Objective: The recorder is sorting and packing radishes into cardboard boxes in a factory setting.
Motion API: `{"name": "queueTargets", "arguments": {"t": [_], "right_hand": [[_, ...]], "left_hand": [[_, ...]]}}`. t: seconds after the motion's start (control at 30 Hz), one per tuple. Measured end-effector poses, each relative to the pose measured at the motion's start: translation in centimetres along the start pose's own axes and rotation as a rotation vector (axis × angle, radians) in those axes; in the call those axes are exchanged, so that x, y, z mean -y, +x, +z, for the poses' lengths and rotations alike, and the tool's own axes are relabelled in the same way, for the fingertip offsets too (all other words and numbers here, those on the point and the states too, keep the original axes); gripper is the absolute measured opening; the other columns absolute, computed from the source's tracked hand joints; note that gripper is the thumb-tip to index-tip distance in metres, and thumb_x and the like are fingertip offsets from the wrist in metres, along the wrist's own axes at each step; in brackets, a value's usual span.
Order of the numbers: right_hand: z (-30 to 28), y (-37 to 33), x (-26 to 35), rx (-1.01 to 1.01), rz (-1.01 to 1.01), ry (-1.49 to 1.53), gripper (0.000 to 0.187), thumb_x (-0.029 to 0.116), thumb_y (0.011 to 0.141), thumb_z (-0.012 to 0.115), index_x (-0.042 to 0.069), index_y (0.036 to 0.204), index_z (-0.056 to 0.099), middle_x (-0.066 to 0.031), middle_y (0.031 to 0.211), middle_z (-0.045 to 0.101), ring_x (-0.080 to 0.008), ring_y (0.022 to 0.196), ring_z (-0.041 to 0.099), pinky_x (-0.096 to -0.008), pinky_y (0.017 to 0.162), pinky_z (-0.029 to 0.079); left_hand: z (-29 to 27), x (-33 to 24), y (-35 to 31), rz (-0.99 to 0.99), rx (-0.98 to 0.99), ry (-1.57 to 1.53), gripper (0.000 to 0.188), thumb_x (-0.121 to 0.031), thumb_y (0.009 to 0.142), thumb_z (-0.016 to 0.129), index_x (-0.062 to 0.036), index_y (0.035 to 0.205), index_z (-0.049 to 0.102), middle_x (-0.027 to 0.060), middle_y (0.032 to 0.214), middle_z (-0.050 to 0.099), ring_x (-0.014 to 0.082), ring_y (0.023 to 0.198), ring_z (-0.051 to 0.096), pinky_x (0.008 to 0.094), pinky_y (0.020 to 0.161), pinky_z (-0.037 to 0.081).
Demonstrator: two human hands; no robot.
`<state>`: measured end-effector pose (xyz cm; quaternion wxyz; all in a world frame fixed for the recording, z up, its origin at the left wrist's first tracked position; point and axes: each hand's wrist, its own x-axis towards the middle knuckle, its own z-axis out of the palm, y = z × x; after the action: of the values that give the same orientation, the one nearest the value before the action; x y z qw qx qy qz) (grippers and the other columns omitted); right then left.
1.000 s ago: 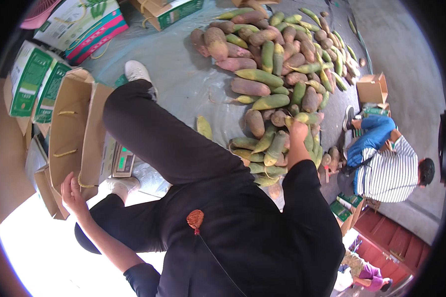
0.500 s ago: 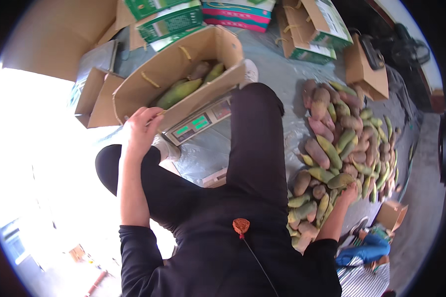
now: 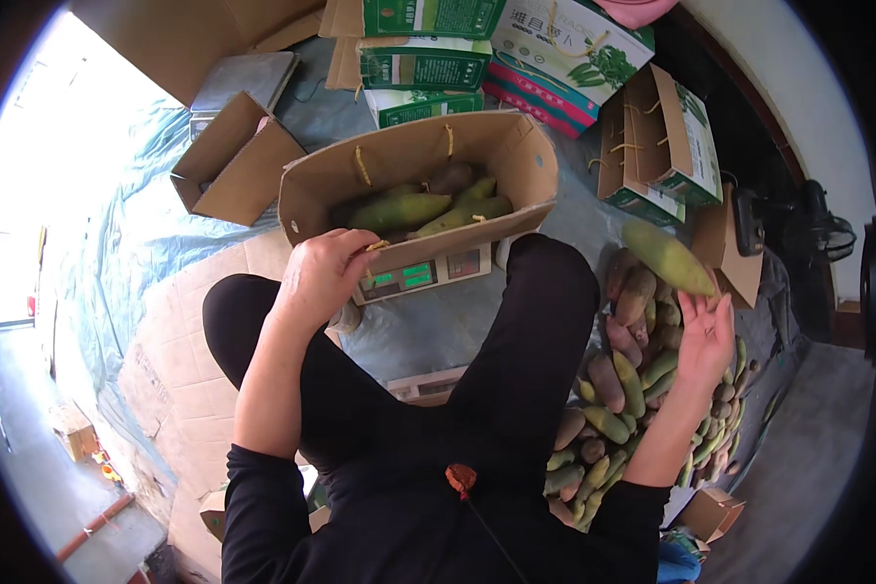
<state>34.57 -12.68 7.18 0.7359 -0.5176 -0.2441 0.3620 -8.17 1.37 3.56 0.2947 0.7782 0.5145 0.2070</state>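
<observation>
My left hand [image 3: 326,277] is closed at the near rim of an open cardboard box [image 3: 419,161], pinching its yellow cord handle [image 3: 378,245]. Inside lie several radishes [image 3: 399,210], mostly green with a darker brownish one among them. The box rests on a scale [image 3: 428,275] whose green digits are lit. On the right, my right hand [image 3: 706,336] is raised above the pile, its fingertips closed on the narrow end of a large green radish [image 3: 667,258]. Below it spreads a pile of green and brownish-pink radishes [image 3: 608,384].
Green printed cartons [image 3: 423,63] stand stacked beyond the box. Open cartons [image 3: 652,141] stand at the far right beside a small black fan [image 3: 820,229]. A small open box [image 3: 238,161] lies at the left, near a grey flat device [image 3: 243,83]. Plastic sheeting [image 3: 127,195] covers the floor.
My right hand has lifted a green radish off the pile and raised it. My left hand stays on the box's cord handle. The view has turned, so the box appears further right.
</observation>
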Motion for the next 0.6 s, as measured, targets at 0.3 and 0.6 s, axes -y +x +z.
{"name": "queueTargets", "arguments": {"t": [0.3, 0.6], "right_hand": [[14.2, 3.8, -2.7, 0.482, 0.144, -0.010, 0.030, 0.024, 0.097, 0.043, 0.004, 0.076, 0.048, -0.0230, 0.121, 0.054, -0.0262, 0.104, 0.056, -0.0414, 0.085, 0.050], [20.1, 6.8, -7.0, 0.635, 0.171, -0.385, 0.029, 0.025, 0.096, 0.046, 0.003, 0.081, 0.055, -0.0158, 0.111, 0.060, -0.0176, 0.095, 0.057, -0.0343, 0.077, 0.051]], "left_hand": [[0.0, 0.4, 0.0, -0.030, -0.003, 0.024, 0.017, -0.007, 0.080, 0.061, -0.0002, 0.095, 0.065, 0.0155, 0.085, 0.064, 0.0313, 0.079, 0.063, 0.0358, 0.071, 0.050], [-0.1, 0.4, 0.1, -0.014, 0.003, 0.017, 0.015, -0.012, 0.080, 0.063, -0.0046, 0.093, 0.065, 0.0134, 0.083, 0.064, 0.0332, 0.076, 0.062, 0.0400, 0.068, 0.049]]}}
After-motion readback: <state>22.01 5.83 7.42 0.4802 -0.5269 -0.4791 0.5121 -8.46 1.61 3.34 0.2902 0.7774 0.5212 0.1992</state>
